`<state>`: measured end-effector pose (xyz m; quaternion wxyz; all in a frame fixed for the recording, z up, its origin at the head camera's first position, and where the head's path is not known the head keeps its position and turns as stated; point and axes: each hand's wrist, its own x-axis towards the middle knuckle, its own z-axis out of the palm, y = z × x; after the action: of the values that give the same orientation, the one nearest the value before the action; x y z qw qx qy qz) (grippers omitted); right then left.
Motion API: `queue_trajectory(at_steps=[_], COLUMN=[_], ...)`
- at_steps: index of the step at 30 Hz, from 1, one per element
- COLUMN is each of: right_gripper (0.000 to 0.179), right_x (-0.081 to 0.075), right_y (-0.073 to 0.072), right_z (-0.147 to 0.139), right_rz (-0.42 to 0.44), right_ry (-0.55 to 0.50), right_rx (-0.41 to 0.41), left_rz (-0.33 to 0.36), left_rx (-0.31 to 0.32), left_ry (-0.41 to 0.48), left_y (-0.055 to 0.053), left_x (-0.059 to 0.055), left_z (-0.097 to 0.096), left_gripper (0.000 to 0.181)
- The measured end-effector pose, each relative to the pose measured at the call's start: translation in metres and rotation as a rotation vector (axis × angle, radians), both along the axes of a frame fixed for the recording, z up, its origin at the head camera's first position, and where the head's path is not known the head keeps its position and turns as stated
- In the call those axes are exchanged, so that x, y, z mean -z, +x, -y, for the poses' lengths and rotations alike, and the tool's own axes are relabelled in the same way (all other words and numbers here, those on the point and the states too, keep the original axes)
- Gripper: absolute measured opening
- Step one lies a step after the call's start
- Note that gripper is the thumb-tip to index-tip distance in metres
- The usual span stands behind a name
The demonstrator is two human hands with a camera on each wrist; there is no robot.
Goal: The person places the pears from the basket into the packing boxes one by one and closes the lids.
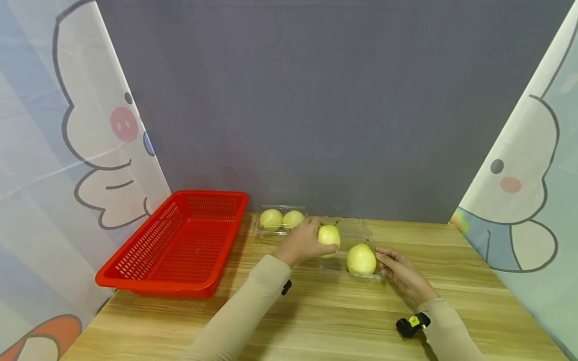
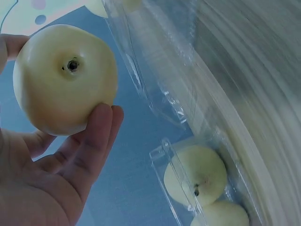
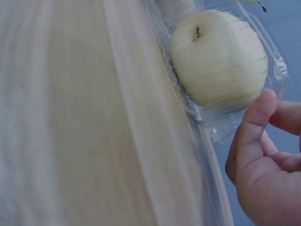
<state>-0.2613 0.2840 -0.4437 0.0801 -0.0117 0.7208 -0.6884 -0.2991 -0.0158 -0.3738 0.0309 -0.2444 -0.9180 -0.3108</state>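
My left hand (image 1: 305, 241) grips a yellow-green pear (image 1: 329, 238) above the left part of an open clear plastic box (image 1: 331, 266). In the left wrist view the fingers curl round this pear (image 2: 66, 80), its underside facing the camera. Another pear (image 1: 361, 259) sits in the right part of the box. My right hand (image 1: 403, 273) pinches the box's right edge beside that pear, thumb and fingers meeting at the rim in the right wrist view. The raised lid (image 1: 354, 228) stands behind.
Left of the open box, a second clear box (image 1: 282, 206) holds two pears (image 1: 271, 220). A red slotted plastic basket (image 1: 198, 287) stands at the left of the wooden table (image 1: 334, 321). A grey cloth wall (image 1: 334, 110) rises along the back edge.
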Motion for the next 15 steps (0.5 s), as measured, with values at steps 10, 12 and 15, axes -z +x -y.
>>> queue_trajectory(at_steps=[10, 12, 15], right_gripper=[0.056, 0.056, 0.057], right_x=[0.0, -0.001, -0.002], right_y=[0.001, 0.001, 0.001], right_z=[0.0, 0.0, 0.0], right_rz=[-0.003, -0.007, -0.008], right_ry=[-0.007, -0.009, -0.008], right_rx=[-0.005, -0.014, -0.014], left_rz=[0.009, 0.01, 0.002], left_rx=[0.001, 0.007, 0.016], left_ry=[-0.028, -0.024, -0.026], left_y=[0.004, 0.003, 0.002], left_x=[0.004, 0.006, 0.009], left_z=[-0.01, -0.012, -0.015], left_gripper=[0.078, 0.078, 0.078])
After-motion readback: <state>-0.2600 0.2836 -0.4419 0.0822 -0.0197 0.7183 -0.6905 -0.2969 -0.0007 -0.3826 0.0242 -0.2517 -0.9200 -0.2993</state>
